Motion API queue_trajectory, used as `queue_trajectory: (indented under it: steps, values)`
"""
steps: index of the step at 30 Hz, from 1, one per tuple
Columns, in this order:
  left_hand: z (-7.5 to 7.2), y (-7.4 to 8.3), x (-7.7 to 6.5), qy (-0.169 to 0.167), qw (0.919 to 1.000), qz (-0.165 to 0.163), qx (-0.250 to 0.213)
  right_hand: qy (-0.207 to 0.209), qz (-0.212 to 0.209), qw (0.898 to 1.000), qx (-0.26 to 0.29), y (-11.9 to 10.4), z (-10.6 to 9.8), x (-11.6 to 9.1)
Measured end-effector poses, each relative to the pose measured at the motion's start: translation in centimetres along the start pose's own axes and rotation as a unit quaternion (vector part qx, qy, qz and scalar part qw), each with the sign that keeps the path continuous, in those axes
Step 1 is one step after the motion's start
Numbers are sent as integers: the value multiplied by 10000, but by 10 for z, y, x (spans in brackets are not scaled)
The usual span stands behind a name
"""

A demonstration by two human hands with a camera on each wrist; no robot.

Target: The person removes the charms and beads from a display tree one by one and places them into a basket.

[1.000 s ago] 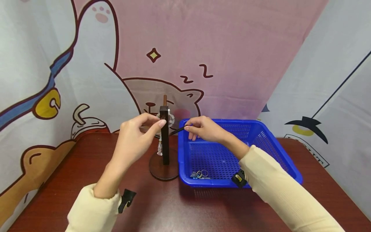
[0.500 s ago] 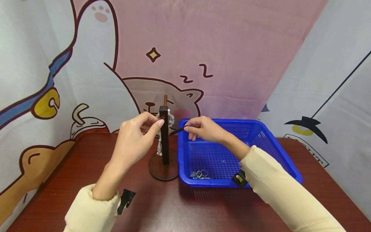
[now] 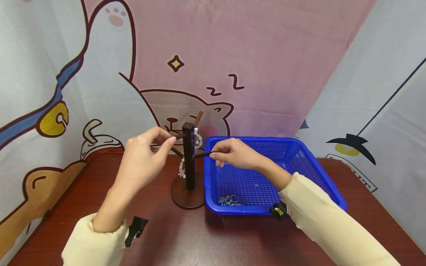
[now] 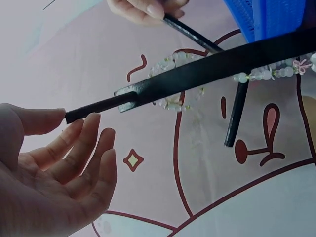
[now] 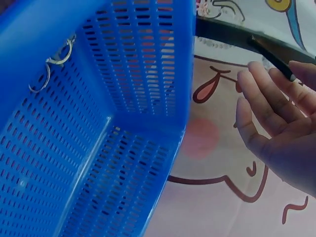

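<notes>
A dark wooden jewelry stand [image 3: 188, 159] with a round base rises upright on the table. My left hand [image 3: 146, 159] pinches the end of its upper peg [image 4: 101, 107] between thumb and fingers. On the other side, my right hand [image 3: 235, 153] pinches the tip of a lower peg [image 3: 201, 155]. One clear beaded bracelet [image 3: 198, 139] hangs from the upper back peg [image 3: 198, 118]. Another beaded bracelet [image 3: 182, 168] hangs lower, on the left of the post, near a peg [image 4: 237, 116] pointing away.
Right beside the stand is a blue plastic basket [image 3: 208, 177], its rim close to the round base. Several small rings and trinkets [image 3: 229, 200] lie in its near left corner. A cartoon-printed cloth [image 3: 266, 66] hangs behind the brown table [image 3: 186, 240].
The stand has turned, so its upper front peg now points left and the back peg right. My left hand has moved left with the peg; my right hand has dropped slightly.
</notes>
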State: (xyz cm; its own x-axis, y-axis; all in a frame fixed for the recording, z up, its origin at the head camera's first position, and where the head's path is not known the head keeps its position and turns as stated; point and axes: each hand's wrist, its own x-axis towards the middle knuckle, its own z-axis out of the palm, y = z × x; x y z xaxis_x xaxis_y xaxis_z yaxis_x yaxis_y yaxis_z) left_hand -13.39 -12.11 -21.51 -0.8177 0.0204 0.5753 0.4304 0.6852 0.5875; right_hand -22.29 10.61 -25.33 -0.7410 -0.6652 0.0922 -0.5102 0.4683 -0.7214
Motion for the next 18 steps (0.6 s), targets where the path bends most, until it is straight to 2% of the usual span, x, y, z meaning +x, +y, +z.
queue_trajectory:
  steps: [6, 18]
  values:
    - [-7, -6, 1, 55, 9997, 62, 247, -56, -68, 9999, -90, -6, 7, -4]
    - [-16, -16, 7, 0, 9989, -49, 456, -262, -319, 9991, -127, -21, 22, -9]
